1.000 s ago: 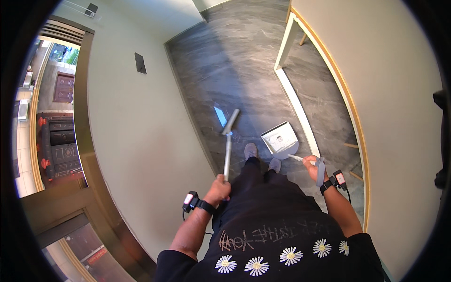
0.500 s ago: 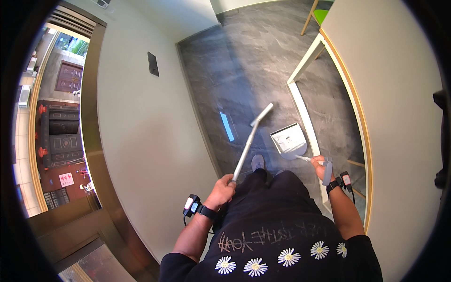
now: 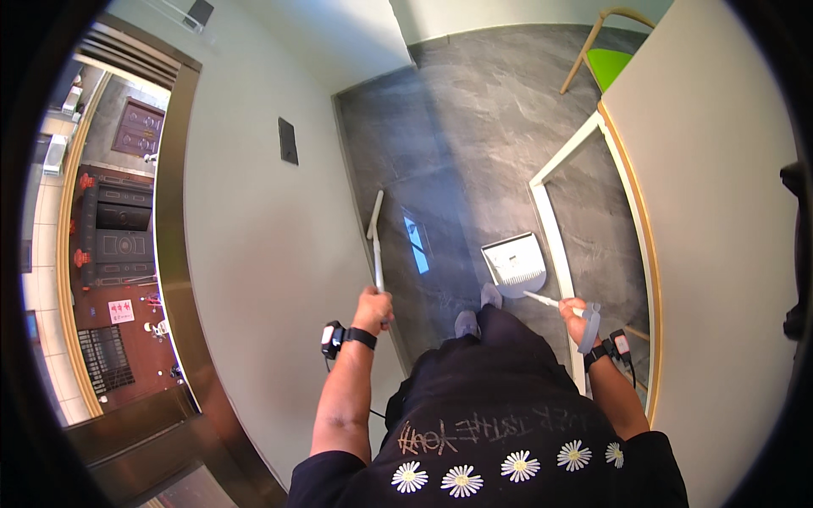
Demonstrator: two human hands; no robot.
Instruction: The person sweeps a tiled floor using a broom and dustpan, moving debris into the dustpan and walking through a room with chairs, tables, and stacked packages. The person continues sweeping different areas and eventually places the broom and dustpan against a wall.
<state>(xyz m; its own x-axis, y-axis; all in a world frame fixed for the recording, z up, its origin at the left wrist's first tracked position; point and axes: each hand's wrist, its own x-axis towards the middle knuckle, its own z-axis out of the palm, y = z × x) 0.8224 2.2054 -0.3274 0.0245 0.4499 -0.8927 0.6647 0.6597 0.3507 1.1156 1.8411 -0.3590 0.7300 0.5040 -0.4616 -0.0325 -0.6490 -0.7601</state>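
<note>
My left hand (image 3: 373,311) is closed round the handle of a long white broom (image 3: 378,258). The broom's narrow head (image 3: 376,213) lies at the foot of the left wall, along the floor's edge. My right hand (image 3: 577,311) grips the pale handle of a white dustpan (image 3: 515,259). This dustpan rests on the floor ahead of my feet, its wide mouth turned away from me; a row of comb teeth shows on its near side. A few small specks seem to lie in it, too small to make out. A grey curved piece (image 3: 591,328) sits at the handle's top end.
At my right a table with a white metal frame (image 3: 552,224) and a wood-edged top (image 3: 720,212) stands close. A chair with a green seat (image 3: 607,65) is at the far right. A plain wall (image 3: 254,254) with a dark plate (image 3: 288,140) runs along my left, beside a window.
My left hand has swung the broom leftward, from the open floor to the wall's foot. The dustpan stays nearly in place in my right hand. My view has shifted slightly.
</note>
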